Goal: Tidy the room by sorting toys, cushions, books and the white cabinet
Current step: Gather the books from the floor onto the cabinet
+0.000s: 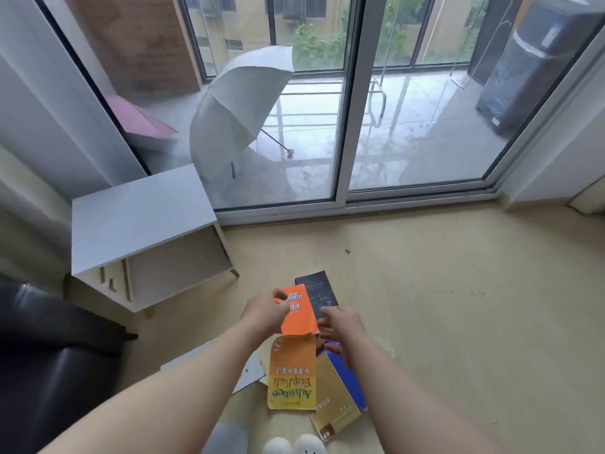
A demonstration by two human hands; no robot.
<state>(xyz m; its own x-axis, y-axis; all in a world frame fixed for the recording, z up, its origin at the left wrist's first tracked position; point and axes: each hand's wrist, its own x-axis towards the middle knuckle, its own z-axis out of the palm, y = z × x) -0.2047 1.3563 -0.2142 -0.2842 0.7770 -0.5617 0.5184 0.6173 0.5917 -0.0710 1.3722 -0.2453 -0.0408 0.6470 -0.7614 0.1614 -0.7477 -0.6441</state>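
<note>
Step in hand looks like gathering the floor books into one stack. Left hand grips the orange book by its left edge, fingers curled over the cover, with the book lifted and tilted above the pile. Right hand hovers just beside the book's right edge, fingers spread and loose, grasping nothing. To do it well: bring the right hand onto the free edge so the thin cover doesn't flop, support from underneath since the bottom corner curls, then square it on a neighbour, largest book lowest. Rest of the pile lies on the floor below: yellow English book, tan book and blue book overlapping, black book farther out, partly hidden behind the orange one. White cabinet stands near on the left by the glass door, open side toward the books, so it is the likely destination. Both forearms reach forward and down, left wrist turned inward, right palm facing down.
</note>
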